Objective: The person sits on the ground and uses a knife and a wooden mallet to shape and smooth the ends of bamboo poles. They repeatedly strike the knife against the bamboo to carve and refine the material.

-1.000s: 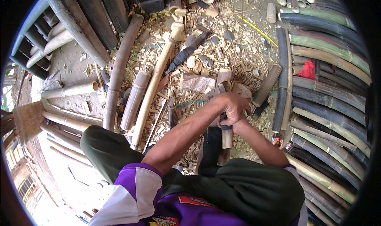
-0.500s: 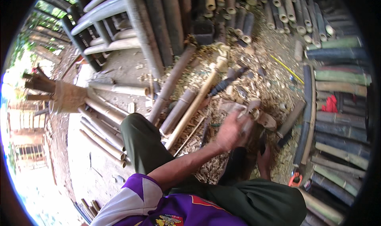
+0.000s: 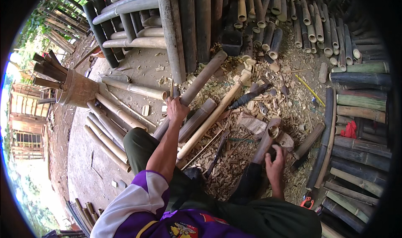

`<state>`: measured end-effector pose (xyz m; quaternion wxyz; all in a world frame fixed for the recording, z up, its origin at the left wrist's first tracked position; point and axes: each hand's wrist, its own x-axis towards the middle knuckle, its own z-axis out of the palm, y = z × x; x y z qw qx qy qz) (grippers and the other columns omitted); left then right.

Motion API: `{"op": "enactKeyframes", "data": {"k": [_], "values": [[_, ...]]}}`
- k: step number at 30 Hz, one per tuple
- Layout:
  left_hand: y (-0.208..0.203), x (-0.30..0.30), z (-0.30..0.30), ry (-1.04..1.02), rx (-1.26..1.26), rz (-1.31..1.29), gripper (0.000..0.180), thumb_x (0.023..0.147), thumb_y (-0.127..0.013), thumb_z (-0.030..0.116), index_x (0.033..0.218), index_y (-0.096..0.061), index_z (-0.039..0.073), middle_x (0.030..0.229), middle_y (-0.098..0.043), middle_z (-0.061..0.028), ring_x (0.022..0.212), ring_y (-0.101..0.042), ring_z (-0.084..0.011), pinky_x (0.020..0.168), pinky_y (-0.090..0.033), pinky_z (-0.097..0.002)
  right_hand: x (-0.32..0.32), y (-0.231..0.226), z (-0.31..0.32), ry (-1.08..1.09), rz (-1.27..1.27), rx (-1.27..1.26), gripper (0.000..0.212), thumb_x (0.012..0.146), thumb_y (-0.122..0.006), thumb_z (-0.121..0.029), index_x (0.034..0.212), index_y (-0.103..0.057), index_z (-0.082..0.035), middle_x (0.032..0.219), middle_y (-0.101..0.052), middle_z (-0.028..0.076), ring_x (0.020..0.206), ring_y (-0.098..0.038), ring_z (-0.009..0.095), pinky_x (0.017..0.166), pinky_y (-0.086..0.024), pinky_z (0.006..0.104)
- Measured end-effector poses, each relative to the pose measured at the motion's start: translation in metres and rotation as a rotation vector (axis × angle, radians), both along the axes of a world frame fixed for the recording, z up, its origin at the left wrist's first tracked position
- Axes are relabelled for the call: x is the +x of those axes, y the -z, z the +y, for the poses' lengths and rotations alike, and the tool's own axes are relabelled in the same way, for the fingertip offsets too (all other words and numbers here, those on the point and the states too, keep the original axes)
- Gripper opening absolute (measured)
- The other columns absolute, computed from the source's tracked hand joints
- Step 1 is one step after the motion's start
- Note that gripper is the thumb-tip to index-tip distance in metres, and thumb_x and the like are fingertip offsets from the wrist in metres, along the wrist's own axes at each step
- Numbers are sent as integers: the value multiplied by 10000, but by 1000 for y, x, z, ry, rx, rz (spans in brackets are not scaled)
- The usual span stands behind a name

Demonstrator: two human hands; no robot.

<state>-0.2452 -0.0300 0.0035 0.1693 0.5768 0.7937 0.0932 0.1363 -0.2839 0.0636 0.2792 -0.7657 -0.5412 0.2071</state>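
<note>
Head view: your hands are well apart. Your left hand [image 3: 177,109] is out to the left beside a brown pole [image 3: 205,77], fingers bent near a thin upright stick [image 3: 171,87]; you can't tell from here whether it grips anything. Your right hand [image 3: 276,162] is just beside the near part of the tube [image 3: 263,145], thumb and fingers parted around a dark patch; whether they hold something is unclear.

That tube is smooth brown bamboo, lying right of centre, with a pale-rimmed round hole toward its far end. A rough, flat wood slab [image 3: 251,126] shows just left of it. Curled, pale chips [image 3: 234,167] cover the ground around it. Left of the tube lie a slim dark tool [image 3: 216,154], a straight yellowish pole [image 3: 215,112] with knotted joints, and, farther off, a tool with a black-wrapped handle [image 3: 247,96].

On the right, glossy dark and green poles [image 3: 363,102] lie in a row, with crumpled red cloth [image 3: 348,129] among them. A thin yellow tape [image 3: 310,89] lies on the far right ground, and a black plastic bin [image 3: 231,43] stands at the far side. Far left, a round bucket [image 3: 79,89] holds dark bamboo pieces.

Half a second ago your left hand was at the tube; now it has crossed left to the poles. A second ago both hands were together there. The view has swung left, bringing in the bucket.
</note>
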Motion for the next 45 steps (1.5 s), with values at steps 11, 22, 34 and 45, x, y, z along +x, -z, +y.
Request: {"op": "enactKeyframes", "data": {"k": [11,22,34,45], "values": [[-146,107,9,338,-247,-1386,887,654,-813,251,1406,-512,-112,1266,-652,-205,1104,-659,-302,968,-532,-391,-82,-15,43,-371,471,0,561,903,-770,-214,1366,-530,-5,1208,-607,182,1177,-613,295,933,-510,423],[-215,287,-3,826,-118,-1433,817,729,-858,209,1391,-477,-82,1129,-656,-222,982,-688,-301,859,-596,-414,-16,-37,43,27,880,-80,465,795,-870,-228,1165,-668,-31,1067,-747,110,934,-720,175,852,-577,366],[-224,328,-34,1215,-24,-1487,525,630,-785,-63,1137,-664,-4,875,-708,-12,848,-646,-105,787,-558,-293,85,-12,85,-138,567,-343,470,878,-789,-223,1254,-638,14,1154,-705,98,1113,-654,159,908,-540,325],[-222,315,-50,1310,-213,-1559,528,639,-719,-93,1149,-660,33,891,-688,-3,888,-633,-82,818,-537,-279,94,10,67,-220,133,-119,418,873,-789,-231,1219,-677,-26,1108,-724,87,1091,-680,215,957,-550,381]]}}
